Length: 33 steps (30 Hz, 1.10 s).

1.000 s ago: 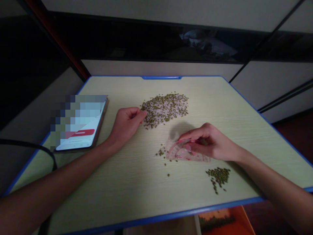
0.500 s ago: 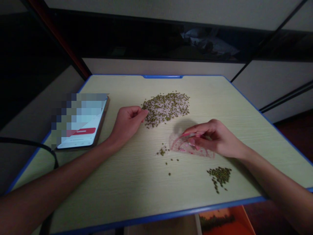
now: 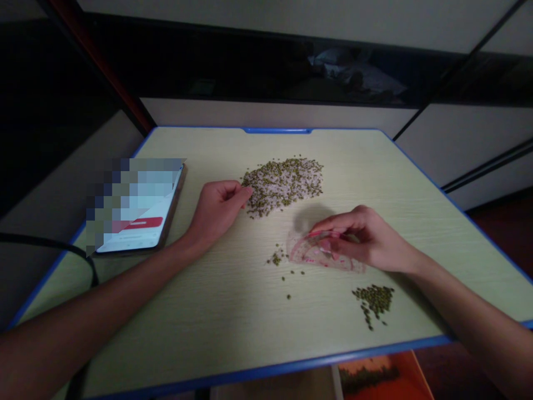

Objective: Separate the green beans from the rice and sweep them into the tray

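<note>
In my right hand (image 3: 358, 239) is a clear plastic protractor (image 3: 312, 258) with pink markings, pinched between thumb and fingers over the table. Just left of it lie a few scattered green beans (image 3: 276, 256) with some white grains. A small heap of green beans (image 3: 377, 300) sits nearer the front edge, below my right wrist. My left hand (image 3: 220, 208) rests closed at the left border of a large pile of mixed green beans and white grains (image 3: 285, 183). Whether its fingertips hold anything is hidden.
The pale table (image 3: 187, 333) has a blue rim. At its left stands a tablet or phone (image 3: 137, 233) with a lit screen, and a black cable (image 3: 50, 243) runs beside it. Below the front edge shows an orange box (image 3: 383, 380). Cabinet panels rise behind.
My right hand lifted the protractor slightly up and right, away from the loose beans, then lowered and tilted it a little. My left hand has stayed in place beside the pile.
</note>
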Available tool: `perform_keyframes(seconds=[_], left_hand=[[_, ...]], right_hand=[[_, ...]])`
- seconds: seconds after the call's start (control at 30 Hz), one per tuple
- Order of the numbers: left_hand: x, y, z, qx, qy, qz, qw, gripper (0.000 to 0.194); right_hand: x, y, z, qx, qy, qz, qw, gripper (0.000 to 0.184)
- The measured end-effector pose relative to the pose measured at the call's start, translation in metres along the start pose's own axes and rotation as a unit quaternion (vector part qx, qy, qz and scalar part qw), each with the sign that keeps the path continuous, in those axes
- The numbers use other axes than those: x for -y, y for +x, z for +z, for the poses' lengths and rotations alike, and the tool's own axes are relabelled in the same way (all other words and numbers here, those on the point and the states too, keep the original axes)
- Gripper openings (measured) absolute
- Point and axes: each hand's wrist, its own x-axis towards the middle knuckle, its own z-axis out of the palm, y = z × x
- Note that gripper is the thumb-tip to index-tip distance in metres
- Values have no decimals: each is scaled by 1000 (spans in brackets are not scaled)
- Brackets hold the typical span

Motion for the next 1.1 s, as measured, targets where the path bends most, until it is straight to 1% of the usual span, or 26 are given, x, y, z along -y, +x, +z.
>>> perform_keyframes(seconds=[0.13, 0.23, 0.33, 0.57, 1.1], left_hand=[[-1, -1, 0, 0, 2, 2, 1000, 33], [-2, -2, 0, 0, 7, 0, 1000, 34], [-2, -2, 0, -3, 10, -2, 1000, 33], [-2, -2, 0, -2, 7, -3, 1000, 34], [-1, -1, 1, -1, 2, -5, 1000, 33]], right_hand=[[1, 2, 1, -20, 0, 8, 1000, 29], [0, 3, 3, -24, 4, 9, 1000, 28], [0, 4, 4, -19, 2, 1, 1000, 28], [0, 4, 2, -3, -42, -37, 998, 26], [1, 3, 4, 9, -48, -47, 998, 24]])
